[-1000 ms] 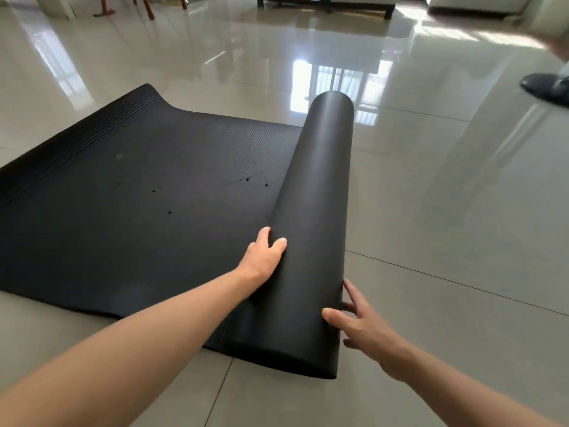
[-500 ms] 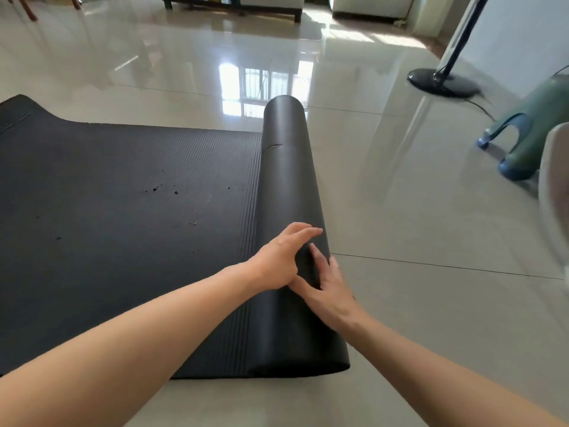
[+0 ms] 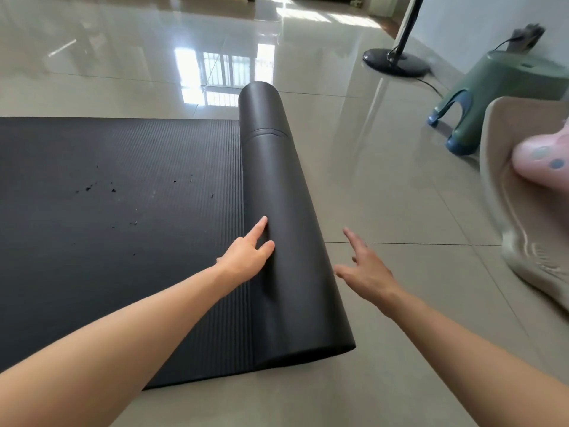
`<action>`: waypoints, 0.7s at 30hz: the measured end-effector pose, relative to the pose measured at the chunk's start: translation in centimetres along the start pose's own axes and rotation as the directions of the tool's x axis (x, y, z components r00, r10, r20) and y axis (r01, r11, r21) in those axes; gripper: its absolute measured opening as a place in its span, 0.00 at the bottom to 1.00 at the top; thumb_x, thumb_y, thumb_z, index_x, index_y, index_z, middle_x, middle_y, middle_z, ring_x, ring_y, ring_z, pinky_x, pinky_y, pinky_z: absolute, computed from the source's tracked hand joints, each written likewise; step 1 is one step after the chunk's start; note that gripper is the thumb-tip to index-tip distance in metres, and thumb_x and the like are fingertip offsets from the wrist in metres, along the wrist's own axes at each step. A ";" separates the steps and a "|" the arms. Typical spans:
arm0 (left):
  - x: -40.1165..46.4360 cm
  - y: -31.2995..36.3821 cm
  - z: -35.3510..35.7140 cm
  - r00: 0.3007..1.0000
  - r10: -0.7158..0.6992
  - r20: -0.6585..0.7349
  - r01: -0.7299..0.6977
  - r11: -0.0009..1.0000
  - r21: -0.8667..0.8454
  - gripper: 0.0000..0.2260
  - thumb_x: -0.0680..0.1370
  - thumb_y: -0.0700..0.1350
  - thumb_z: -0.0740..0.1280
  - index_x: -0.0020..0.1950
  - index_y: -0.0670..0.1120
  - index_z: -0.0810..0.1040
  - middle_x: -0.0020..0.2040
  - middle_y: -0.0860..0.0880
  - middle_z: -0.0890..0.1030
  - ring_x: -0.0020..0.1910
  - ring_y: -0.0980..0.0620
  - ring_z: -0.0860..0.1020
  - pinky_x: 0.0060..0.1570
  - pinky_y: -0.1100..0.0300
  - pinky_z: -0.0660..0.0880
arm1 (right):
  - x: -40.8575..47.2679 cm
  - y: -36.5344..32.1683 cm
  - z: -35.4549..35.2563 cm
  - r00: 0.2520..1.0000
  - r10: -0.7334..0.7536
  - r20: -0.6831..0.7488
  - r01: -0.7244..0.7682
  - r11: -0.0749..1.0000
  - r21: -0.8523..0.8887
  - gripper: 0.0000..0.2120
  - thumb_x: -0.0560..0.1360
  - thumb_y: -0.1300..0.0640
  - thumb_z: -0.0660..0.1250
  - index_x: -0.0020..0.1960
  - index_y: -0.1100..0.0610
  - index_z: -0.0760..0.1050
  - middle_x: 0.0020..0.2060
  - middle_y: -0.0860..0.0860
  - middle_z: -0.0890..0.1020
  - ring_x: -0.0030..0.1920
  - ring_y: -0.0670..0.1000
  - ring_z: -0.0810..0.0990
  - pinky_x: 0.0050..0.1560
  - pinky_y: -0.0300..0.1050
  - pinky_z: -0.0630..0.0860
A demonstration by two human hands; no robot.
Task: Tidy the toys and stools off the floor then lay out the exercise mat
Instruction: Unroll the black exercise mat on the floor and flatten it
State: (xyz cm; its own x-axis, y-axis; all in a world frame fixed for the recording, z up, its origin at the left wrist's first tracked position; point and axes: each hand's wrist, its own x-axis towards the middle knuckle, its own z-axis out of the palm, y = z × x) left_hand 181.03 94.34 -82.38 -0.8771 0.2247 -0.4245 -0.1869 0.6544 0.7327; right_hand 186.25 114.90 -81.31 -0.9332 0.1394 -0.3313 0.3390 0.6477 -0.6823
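Note:
A black ribbed exercise mat lies partly unrolled on the tiled floor, flat on the left, with its remaining roll running front to back in the middle. My left hand rests flat with fingers apart on the left side of the roll, where it meets the flat part. Just right of the roll, my right hand hovers over the bare tiles, fingers spread, holding nothing. A green stool with blue feet stands at the right by the wall.
A black fan base with its pole and cable stands at the back right. A beige cushioned edge with a pink toy on it fills the right border. Small dark crumbs dot the flat mat.
The roll has moved to the right, exposing more flat mat. My right hand has come off the roll onto the floor side; the left hand stays on it. The view has shifted right.

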 end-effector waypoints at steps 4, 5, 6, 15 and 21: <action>0.5 1.8 1.6 0.994 0.105 -0.004 -0.105 0.994 0.034 0.28 0.79 0.44 0.58 0.76 0.59 0.51 0.69 0.50 0.64 0.59 0.52 0.69 0.68 0.55 0.63 | 0.0 -0.8 0.0 0.988 -0.068 -0.137 0.069 0.998 -0.002 0.39 0.74 0.48 0.66 0.77 0.47 0.47 0.76 0.49 0.53 0.76 0.49 0.53 0.75 0.52 0.53; 0.5 2.1 2.2 0.988 0.156 0.017 -0.156 0.988 -0.003 0.30 0.79 0.38 0.58 0.76 0.57 0.52 0.70 0.52 0.63 0.62 0.55 0.67 0.65 0.61 0.63 | -0.1 -1.0 0.3 0.988 -0.077 -0.131 0.072 0.996 -0.047 0.40 0.73 0.44 0.66 0.76 0.47 0.46 0.76 0.49 0.52 0.76 0.49 0.52 0.74 0.55 0.53; 0.4 2.3 2.7 0.977 0.209 0.042 -0.207 0.977 -0.052 0.32 0.77 0.33 0.57 0.77 0.55 0.53 0.72 0.54 0.62 0.68 0.56 0.65 0.65 0.65 0.61 | 0.0 -1.4 0.8 0.991 -0.079 -0.112 0.065 0.991 -0.121 0.41 0.72 0.40 0.65 0.76 0.46 0.45 0.77 0.49 0.50 0.76 0.50 0.50 0.74 0.57 0.51; -0.9 0.3 8.0 0.938 0.301 0.170 -0.346 0.804 0.484 0.30 0.79 0.42 0.58 0.77 0.47 0.47 0.77 0.48 0.55 0.75 0.47 0.57 0.71 0.52 0.60 | 1.3 1.2 -0.6 0.979 0.173 -0.108 -0.203 0.866 -0.456 0.45 0.70 0.33 0.61 0.75 0.42 0.36 0.77 0.55 0.45 0.76 0.60 0.48 0.71 0.65 0.50; -2.9 -5.2 9.9 0.900 0.055 0.432 -0.417 0.400 0.816 0.41 0.75 0.60 0.61 0.76 0.53 0.37 0.76 0.42 0.34 0.76 0.39 0.37 0.69 0.32 0.49 | 2.9 2.9 -4.2 0.935 0.303 -0.185 -0.342 0.907 -0.244 0.37 0.72 0.40 0.57 0.75 0.55 0.50 0.71 0.59 0.65 0.68 0.61 0.66 0.67 0.58 0.65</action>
State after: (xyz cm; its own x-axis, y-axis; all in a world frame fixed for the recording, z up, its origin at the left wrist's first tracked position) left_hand 188.97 97.45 -90.20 -0.6087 0.5504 -0.5715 0.6519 0.7575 0.0353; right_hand 184.00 120.39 -81.52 -0.7917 0.4653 -0.3958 0.5980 0.7229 -0.3463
